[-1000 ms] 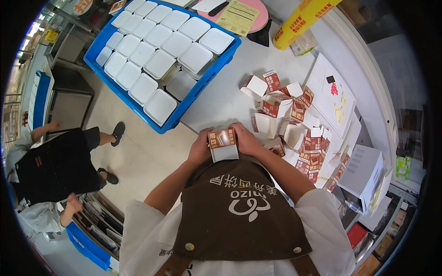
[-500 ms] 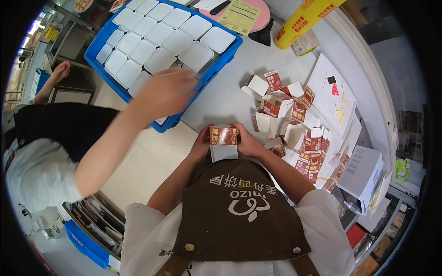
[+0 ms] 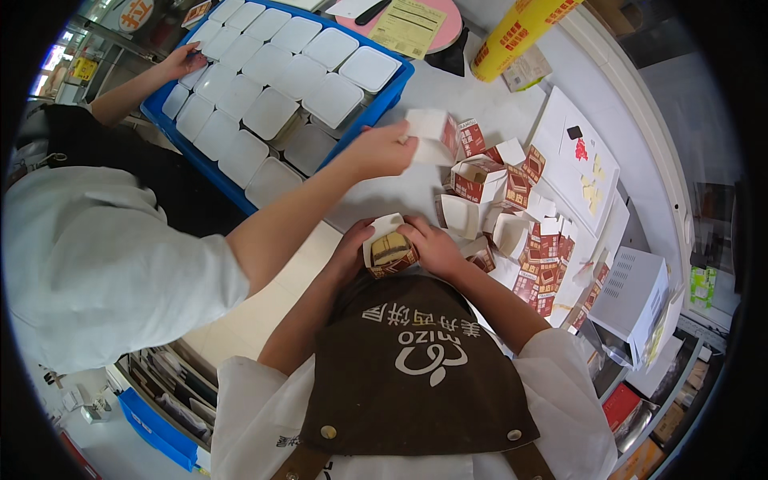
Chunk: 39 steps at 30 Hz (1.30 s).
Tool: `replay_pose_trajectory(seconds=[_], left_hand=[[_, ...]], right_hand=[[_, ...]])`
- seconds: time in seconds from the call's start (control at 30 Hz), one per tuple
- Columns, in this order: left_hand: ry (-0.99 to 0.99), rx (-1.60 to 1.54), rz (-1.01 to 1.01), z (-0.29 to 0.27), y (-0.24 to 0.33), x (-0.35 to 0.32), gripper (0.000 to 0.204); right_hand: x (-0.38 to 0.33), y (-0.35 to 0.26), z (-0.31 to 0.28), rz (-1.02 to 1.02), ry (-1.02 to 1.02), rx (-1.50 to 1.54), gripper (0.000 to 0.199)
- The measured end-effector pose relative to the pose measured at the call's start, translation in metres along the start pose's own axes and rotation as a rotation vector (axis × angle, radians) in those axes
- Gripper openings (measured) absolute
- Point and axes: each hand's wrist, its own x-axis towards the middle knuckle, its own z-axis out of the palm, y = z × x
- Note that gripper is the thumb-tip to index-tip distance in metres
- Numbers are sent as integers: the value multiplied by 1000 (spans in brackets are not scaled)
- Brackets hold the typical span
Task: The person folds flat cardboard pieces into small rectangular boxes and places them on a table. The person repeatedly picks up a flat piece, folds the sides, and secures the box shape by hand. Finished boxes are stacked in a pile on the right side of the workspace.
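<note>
A small brown-and-white carton is held in front of my apron. My left hand wraps round its left side. My right hand grips the other side, the thumb at its upper edge. Through its open top shows a pale yellow, dark-striped layered piece, perhaps cake. Beyond my hands, a co-worker's hand holds an open carton, white inside. That person's other hand rests at the far left rim of a blue crate full of white-lidded tubs.
Several open cartons and flat ones lie on the table to my right. Behind them are a white board and a yellow roll. A pink round board with a paper slip stands at the back. The co-worker's arm crosses at my left.
My carton has been turned, so its open top and contents now show. The co-worker's one hand went from the crate to the cartons and holds one; the other reached the crate.
</note>
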Motion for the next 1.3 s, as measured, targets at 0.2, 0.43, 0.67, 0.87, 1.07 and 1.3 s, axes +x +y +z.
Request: replay_pose_trajectory(seconds=[0.2,0.43,0.67,0.87,1.07,1.3], left_hand=[[84,14,5,-3,-19,17,45],[117,-39,-196,10,-4,20,44],[192,98,-20,-10,-21,33,39],[115,136,-131,3,-2,30,42],[-109,448,-433,-9,43,37,56],[-292,980,-540,-6,56,62,52]], right_hand=[[-1,6,2,125,-76,101,46],[-7,11,3,162,-105,261,43],[-9,13,8,149,-54,294,41],[-10,16,13,132,-29,223,42],[-4,9,5,162,-56,151,48],[-3,8,9,114,-38,163,49]])
